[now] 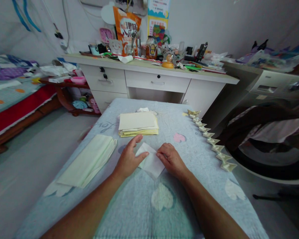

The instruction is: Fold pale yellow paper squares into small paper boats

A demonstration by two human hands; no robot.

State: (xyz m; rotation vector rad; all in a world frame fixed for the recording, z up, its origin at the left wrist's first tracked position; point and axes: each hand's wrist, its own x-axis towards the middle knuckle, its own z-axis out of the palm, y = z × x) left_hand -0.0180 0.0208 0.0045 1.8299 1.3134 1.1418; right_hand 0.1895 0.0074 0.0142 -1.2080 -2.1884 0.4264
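A small white sheet of paper (pixel 152 166), turned cornerwise, lies on the cloth-covered table between my hands. My right hand (pixel 171 158) is closed, its thumb and finger pinching the sheet's right corner. At the left edge, my left hand (pixel 132 157) has its fingers spread, and its thumb rests on the paper. Just beyond is a stack of cream and yellow paper (pixel 138 122). To the left lies a stack of long pale green sheets (pixel 89 162). Along the table's right side runs a row of folded paper pieces (pixel 215 146), several of them nested in a line.
The table's blue patterned cloth (pixel 129 212) spreads under everything. Behind it stands a white desk (pixel 149 77) crowded with jars, a clock and a snack bag. A washing machine (pixel 276 86) is at the right, with dark cloth at its door. A bed (pixel 17 96) stands left.
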